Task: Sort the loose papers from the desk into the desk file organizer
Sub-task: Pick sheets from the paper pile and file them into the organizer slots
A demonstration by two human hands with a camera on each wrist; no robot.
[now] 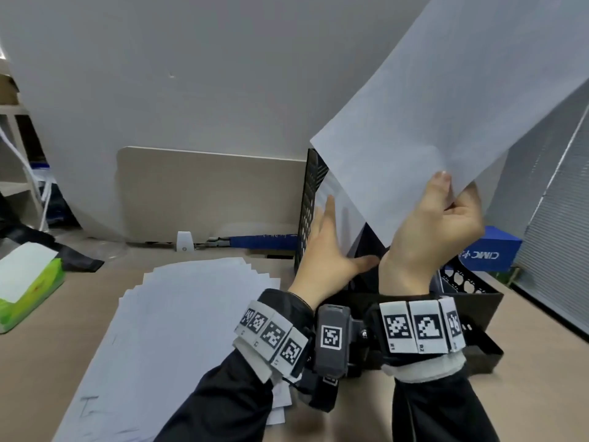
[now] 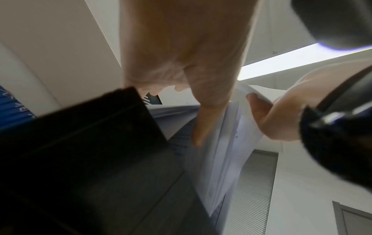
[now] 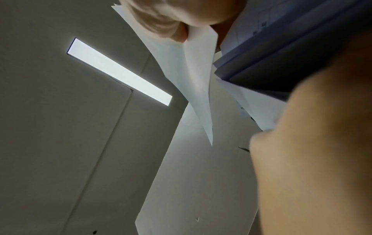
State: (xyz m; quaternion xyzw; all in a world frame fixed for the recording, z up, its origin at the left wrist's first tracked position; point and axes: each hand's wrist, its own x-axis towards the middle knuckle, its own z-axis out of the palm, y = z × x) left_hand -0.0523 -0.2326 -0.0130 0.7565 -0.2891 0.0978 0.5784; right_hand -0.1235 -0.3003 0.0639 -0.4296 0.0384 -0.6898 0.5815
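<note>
White loose sheet of paper (image 1: 446,122) is raised above the black perforated-metal desk file organizer (image 1: 310,199), tilted, lower corner over the slots. Right hand (image 1: 436,224) is the grip here: thumb and fingers pinch that corner. Left hand (image 1: 328,244) lies flat with straight fingers against the white sheets already filed (image 1: 338,199), holding them back. Fanned stack of white papers (image 1: 191,314) waits on the tan surface (image 1: 541,393). Judgement: keep the slot spread, square the sheet's lower edge to the gap, then lower it straight; a tilted entry risks catching a corner.
</note>
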